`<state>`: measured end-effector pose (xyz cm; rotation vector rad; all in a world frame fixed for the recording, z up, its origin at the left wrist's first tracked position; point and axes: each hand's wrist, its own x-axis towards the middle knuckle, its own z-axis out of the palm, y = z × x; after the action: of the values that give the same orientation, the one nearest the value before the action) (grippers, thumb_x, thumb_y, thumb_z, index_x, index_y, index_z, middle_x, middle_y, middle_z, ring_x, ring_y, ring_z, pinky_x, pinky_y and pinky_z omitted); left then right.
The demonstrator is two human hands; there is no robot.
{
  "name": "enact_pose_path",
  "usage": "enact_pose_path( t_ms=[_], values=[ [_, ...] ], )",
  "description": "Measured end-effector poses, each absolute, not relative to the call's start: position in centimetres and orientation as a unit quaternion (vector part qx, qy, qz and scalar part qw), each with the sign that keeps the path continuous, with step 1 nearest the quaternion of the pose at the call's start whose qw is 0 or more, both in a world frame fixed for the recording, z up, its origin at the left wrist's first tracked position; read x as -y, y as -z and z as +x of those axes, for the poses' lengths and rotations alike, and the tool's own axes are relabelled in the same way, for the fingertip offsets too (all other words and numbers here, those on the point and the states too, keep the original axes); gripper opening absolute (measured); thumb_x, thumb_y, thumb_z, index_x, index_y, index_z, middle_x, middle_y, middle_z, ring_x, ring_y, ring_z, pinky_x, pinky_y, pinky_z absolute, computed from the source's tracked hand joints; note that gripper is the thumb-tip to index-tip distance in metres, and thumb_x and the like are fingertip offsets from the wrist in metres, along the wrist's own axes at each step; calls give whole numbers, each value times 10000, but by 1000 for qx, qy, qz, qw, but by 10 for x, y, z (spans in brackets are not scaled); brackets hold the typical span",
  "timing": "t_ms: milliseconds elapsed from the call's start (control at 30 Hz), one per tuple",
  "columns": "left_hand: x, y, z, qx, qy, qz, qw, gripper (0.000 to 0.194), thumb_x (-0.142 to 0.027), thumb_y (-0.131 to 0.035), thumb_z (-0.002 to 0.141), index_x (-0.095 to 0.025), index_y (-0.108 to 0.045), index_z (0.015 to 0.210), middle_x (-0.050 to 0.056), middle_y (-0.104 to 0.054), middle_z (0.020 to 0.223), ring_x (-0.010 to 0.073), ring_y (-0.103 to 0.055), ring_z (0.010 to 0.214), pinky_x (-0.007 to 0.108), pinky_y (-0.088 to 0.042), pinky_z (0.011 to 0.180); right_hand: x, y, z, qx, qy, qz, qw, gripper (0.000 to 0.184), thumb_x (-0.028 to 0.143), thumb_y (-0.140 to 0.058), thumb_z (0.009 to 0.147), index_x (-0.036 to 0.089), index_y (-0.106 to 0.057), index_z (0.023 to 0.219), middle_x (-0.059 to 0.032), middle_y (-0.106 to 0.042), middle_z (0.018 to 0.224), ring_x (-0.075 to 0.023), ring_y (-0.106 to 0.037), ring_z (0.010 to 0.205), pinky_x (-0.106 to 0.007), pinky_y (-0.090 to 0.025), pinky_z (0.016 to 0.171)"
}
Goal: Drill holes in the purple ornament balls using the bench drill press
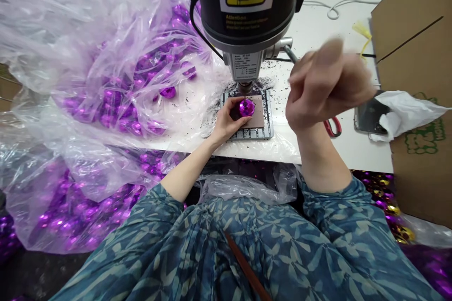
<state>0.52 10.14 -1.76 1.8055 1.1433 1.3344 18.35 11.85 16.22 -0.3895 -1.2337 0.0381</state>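
Both hands bend their fingers, left hand [228,121] gripping a purple ball [246,107], right hand [323,84] closed near a lever [290,52].

The drill press [243,14] stands mid-surface [310,150]. Its base plate [270,124] carries a board [257,120]; one ball [246,107] is between chuck [244,87] and board. Left: plastic bag [88,23] containing balls [118,108]. Right, in order: tool handle [333,127], phone [370,114] with tissue [409,106] overlapping its edge, cardboard box [420,51]. Right rear: cable [334,11].
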Motion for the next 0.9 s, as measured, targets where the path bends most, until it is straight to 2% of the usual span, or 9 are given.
enact_pose_path(
  t_ms=[67, 200, 333, 467, 600, 700, 767, 833, 900],
  values=[
    [-102, 18, 5, -445, -505, 679, 294, 630, -455, -942, 908, -257, -614, 1407, 110, -777, 1344, 281, -786, 1242, 452, -659, 1091, -113, -196, 179, 569, -44, -220, 791, 553, 427, -587, 1036, 101, -599, 590, 58, -476, 531, 88, -580, 577, -23, -451, 659],
    [-76, 10, 8, -477, -548, 659, 192, 561, -478, -932, 930, -252, -624, 1341, 86, -775, 1250, 244, -794, 1131, 407, -681, 978, -122, -244, 175, 591, -202, -258, 737, 718, 743, -609, 847, 125, -516, 495, 58, -464, 472, 102, -417, 453, -52, -274, 520],
    [-10, -1, 17, -346, -516, 776, 111, 502, -530, -833, 1016, -247, -621, 1373, 73, -796, 1166, 222, -799, 1041, 384, -696, 883, -139, -244, 178, 585, -214, -260, 738, 696, 785, -639, 791, 158, -501, 522, 60, -480, 473, 71, -510, 480, -64, -346, 552],
    [20, 1, 2, -275, -426, 861, 41, 540, -649, -772, 1017, -232, -669, 1343, 107, -824, 1197, 282, -793, 1113, 463, -699, 924, -149, -230, 182, 557, -204, -255, 764, 709, 790, -616, 816, 147, -516, 534, 43, -422, 455, 43, -546, 489, -70, -399, 575],
    [-52, -9, -58, -482, -405, 775, 54, 101, -263, -620, 1112, -245, -714, 1141, 76, -829, 1061, 264, -783, 1042, 482, -650, 1005, -146, -229, 182, 536, -213, -268, 772, 665, 791, -670, 728, 127, -699, 710, 56, -430, 493, 9, -606, 528, -84, -487, 616],
    [-138, -29, -105, -676, -269, 686, 29, 199, -145, -628, 1010, -200, -742, 1163, 184, -812, 1260, 376, -732, 1271, 578, -551, 1185, -141, -231, 179, 539, -205, -256, 776, 639, 771, -674, 677, 134, -704, 714, 52, -443, 504, 2, -604, 524, -94, -455, 571],
    [-186, -39, -125, -758, -182, 625, 31, 318, -158, -599, 1013, -150, -717, 1308, 249, -757, 1413, 434, -683, 1388, 602, -509, 1226, -140, -231, 177, 538, -203, -236, 783, 596, 736, -684, 689, 140, -673, 705, 57, -515, 537, 11, -592, 526, -102, -444, 570],
    [-218, -41, -137, -790, -151, 592, 52, 349, -228, -574, 1047, -144, -691, 1365, 246, -758, 1414, 433, -671, 1416, 579, -497, 1238, -139, -232, 176, 538, -206, -221, 786, 556, 701, -692, 718, 147, -645, 709, 66, -573, 574, 18, -596, 544, -106, -458, 596],
    [-237, -34, -143, -762, -226, 600, 85, 268, -276, -629, 1017, -170, -715, 1247, 202, -800, 1291, 411, -680, 1397, 549, -496, 1243, -137, -233, 176, 540, -207, -221, 786, 552, 684, -696, 730, 141, -611, 674, 69, -566, 562, 32, -583, 545, -99, -446, 600]
  ],
)
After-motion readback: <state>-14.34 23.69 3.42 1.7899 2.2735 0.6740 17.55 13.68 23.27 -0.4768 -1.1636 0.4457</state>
